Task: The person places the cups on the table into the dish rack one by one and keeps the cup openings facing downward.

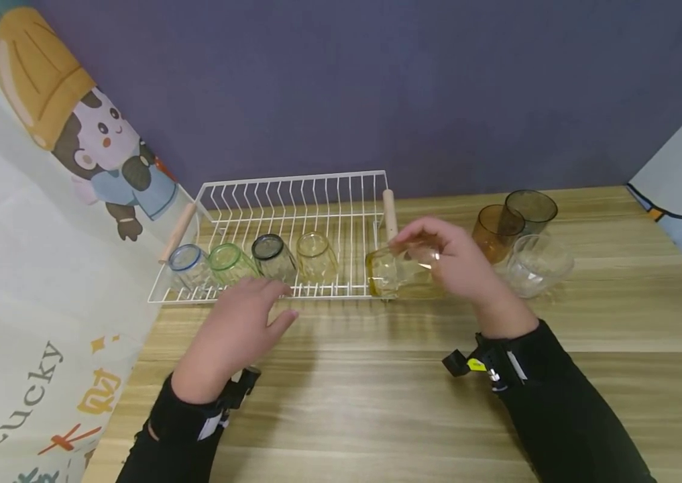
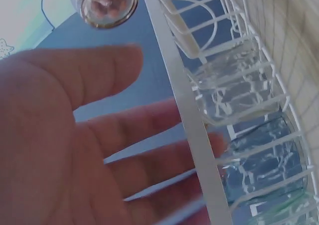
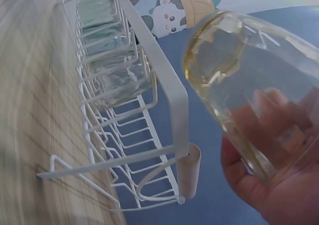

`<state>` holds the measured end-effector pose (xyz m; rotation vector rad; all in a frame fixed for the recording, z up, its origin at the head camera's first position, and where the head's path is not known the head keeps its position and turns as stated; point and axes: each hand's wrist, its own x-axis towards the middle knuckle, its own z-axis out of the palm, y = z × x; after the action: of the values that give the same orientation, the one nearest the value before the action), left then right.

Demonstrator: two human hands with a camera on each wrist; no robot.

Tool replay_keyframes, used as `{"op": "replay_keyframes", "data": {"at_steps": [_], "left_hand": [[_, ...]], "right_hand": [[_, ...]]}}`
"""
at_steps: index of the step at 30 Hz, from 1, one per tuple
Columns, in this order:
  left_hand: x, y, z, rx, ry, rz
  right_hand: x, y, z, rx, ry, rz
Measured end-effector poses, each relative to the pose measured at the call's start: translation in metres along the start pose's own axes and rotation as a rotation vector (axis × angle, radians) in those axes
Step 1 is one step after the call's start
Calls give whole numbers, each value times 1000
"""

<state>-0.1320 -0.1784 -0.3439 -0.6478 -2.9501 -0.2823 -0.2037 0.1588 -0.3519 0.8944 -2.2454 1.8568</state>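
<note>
My right hand [image 1: 461,261] grips a pale yellow drinking glass [image 1: 385,275], its fingers and thumb around the sides. The glass lies tilted sideways, its thick base toward the left, above the right end of a white wire dish rack [image 1: 295,179]. In the right wrist view, that glass [image 3: 249,65] is apart from the rack frame. My left hand [image 1: 238,329] holds nothing; its fingers extend toward the rack's front rail. Upside down in the rack stand a blue-tinted glass [image 1: 190,268], a green glass [image 1: 231,263], a dark grey glass [image 1: 274,260] and a yellowish glass [image 1: 318,260].
Right of the rack, an orange-brown glass [image 1: 490,238], a smoky grey glass [image 1: 536,208] and a clear glass [image 1: 536,268] stand close together on the wooden table [image 1: 377,402]. A wooden handle [image 1: 390,211] rises at the rack's right end. A dark wall panel [image 1: 377,94] stands behind.
</note>
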Motion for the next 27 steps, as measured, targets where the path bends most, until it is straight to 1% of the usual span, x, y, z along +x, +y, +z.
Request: {"op": "replay_keyframes", "data": {"at_steps": [2,3,5,7,10,13,17,19,21,24,27], "left_hand": [[1,2,1,-12,78,53],[3,4,2,-33,126,88],[7,8,7,-95,225,174],[12,13,12,-165,309,258],[18,22,22,-275,408,355],[22,30,30,-378,473,411],[27,37,36,-522,518,456],[28,40,38,-593,523,471],[28,42,38,-653,521,484],[28,46,39,-702,506,476],[29,49,40,-718,485,447]], "right_hand": [[0,-1,3,11,20,-6],[0,-1,5,18,32,-12],[0,-2,9,38,58,-19],[0,-4,15,54,81,-31],[0,-6,25,85,92,-58],[-1,-6,34,135,90,-88],[-4,-7,43,219,114,-100],[-6,-7,46,249,115,-93],[-7,-9,49,256,98,-90],[-6,-10,55,228,61,-101],[-6,-10,61,191,52,-129]]}}
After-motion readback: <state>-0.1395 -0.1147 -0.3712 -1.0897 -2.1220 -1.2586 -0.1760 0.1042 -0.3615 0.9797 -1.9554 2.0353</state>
